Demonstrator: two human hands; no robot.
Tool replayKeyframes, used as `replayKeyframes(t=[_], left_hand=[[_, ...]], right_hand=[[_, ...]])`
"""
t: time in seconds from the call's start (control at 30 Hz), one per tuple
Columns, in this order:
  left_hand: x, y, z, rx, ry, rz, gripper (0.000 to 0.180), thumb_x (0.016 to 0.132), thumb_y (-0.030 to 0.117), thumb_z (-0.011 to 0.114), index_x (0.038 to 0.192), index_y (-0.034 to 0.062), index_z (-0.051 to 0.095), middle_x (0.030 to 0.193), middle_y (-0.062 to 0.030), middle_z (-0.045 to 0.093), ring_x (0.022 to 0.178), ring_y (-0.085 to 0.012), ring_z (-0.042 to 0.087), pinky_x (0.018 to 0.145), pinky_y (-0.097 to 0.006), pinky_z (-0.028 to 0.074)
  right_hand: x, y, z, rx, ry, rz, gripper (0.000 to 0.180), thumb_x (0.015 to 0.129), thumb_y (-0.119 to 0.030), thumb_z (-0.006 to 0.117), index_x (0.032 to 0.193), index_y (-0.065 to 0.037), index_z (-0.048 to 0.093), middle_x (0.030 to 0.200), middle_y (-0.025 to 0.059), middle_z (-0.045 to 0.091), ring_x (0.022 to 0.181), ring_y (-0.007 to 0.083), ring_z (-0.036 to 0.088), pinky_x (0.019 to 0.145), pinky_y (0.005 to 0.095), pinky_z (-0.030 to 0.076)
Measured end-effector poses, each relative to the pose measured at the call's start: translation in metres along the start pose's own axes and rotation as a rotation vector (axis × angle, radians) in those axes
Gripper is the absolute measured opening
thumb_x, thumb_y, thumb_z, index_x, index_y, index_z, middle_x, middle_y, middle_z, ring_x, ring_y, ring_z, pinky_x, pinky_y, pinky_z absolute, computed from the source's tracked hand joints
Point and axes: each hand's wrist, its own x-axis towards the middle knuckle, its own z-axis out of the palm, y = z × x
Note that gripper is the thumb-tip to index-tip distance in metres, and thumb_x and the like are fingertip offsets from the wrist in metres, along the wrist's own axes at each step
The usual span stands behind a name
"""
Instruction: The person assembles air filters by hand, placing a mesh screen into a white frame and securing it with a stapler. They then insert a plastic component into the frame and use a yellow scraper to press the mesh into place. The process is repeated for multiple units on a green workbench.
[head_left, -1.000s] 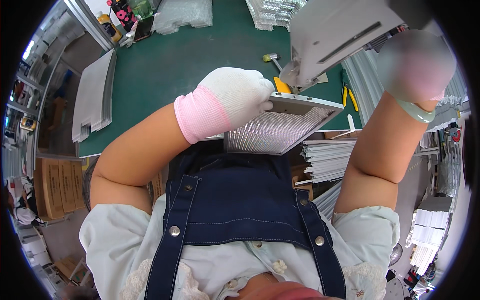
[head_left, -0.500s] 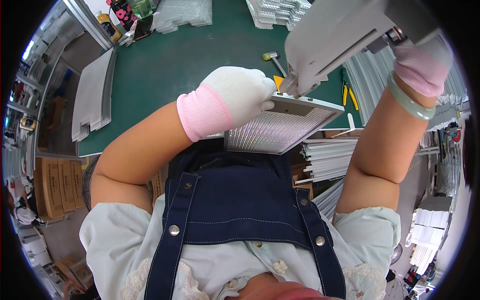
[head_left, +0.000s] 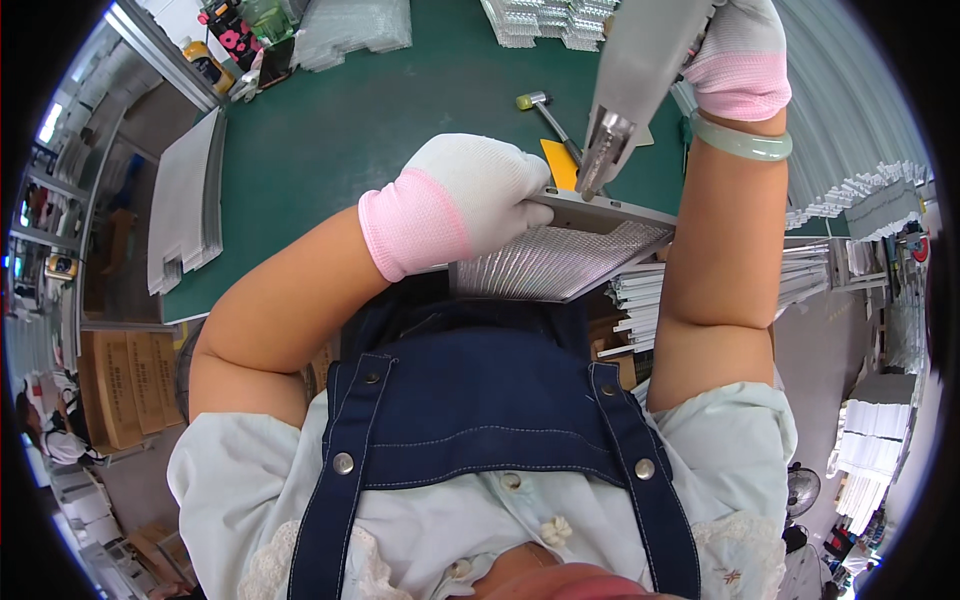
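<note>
Framed mesh panel (head_left: pixel 570 260): sits at left hand's (head_left: pixel 478 192) four o'clock, corner pinched; probably light, stiff-edged, dentable; best held by rim. Right hand (head_left: pixel 741 50), one o'clock, grasps grey tool (head_left: pixel 642 80).

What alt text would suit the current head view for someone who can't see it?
A person's gloved left grip holds a silvery framed panel at the near edge of a green tabletop, while the gloved right grip, partly out of frame, holds a grey handheld tool, its tip at the panel's upper edge. A mallet lies beyond.
</note>
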Motion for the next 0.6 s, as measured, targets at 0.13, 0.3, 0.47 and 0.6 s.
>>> replayKeyframes(t=[0.13, 0.3, 0.47, 0.6], left_hand=[[0.000, -0.001, 0.004, -0.008, 0.026, 0.001, 0.028, 0.088, 0.033, 0.063, 0.087, 0.0049, 0.066, 0.083, -0.0137, 0.067, 0.083, -0.0338, 0.067, 0.073, -0.044, 0.053], [0.001, -0.005, 0.007, 0.000, 0.046, 0.021, 0.029, 0.088, 0.033, 0.063, 0.086, 0.0045, 0.065, 0.080, -0.0141, 0.066, 0.081, -0.0348, 0.067, 0.072, -0.044, 0.053], [0.005, -0.006, 0.005, -0.015, 0.056, 0.054, 0.028, 0.088, 0.031, 0.064, 0.087, 0.0039, 0.064, 0.079, -0.0140, 0.066, 0.080, -0.0348, 0.066, 0.071, -0.044, 0.053], [-0.002, -0.016, 0.016, -0.007, 0.174, 0.118, 0.025, 0.088, 0.029, 0.064, 0.096, 0.0060, 0.066, 0.083, -0.0140, 0.067, 0.081, -0.0346, 0.067, 0.072, -0.043, 0.053]], right_hand=[[0.000, 0.005, -0.001, -0.026, 0.043, -0.043, 0.041, 0.087, -0.016, 0.069, 0.122, 0.002, 0.060, 0.113, 0.0184, 0.068, 0.100, 0.0314, 0.069, 0.087, 0.0478, 0.058], [0.001, 0.014, 0.002, -0.141, 0.099, -0.187, 0.034, 0.086, -0.013, 0.069, 0.117, 0.001, 0.064, 0.109, 0.0150, 0.070, 0.097, 0.0272, 0.069, 0.083, 0.0414, 0.059], [-0.008, 0.012, 0.000, -0.270, 0.131, -0.227, 0.030, 0.086, -0.011, 0.068, 0.115, -0.001, 0.065, 0.102, 0.0102, 0.071, 0.088, 0.0206, 0.070, 0.075, 0.0351, 0.058], [-0.005, 0.015, 0.056, -0.294, -0.078, -0.225, 0.030, 0.087, -0.007, 0.067, 0.116, -0.002, 0.064, 0.097, 0.0055, 0.071, 0.080, 0.0147, 0.068, 0.069, 0.0296, 0.056]])
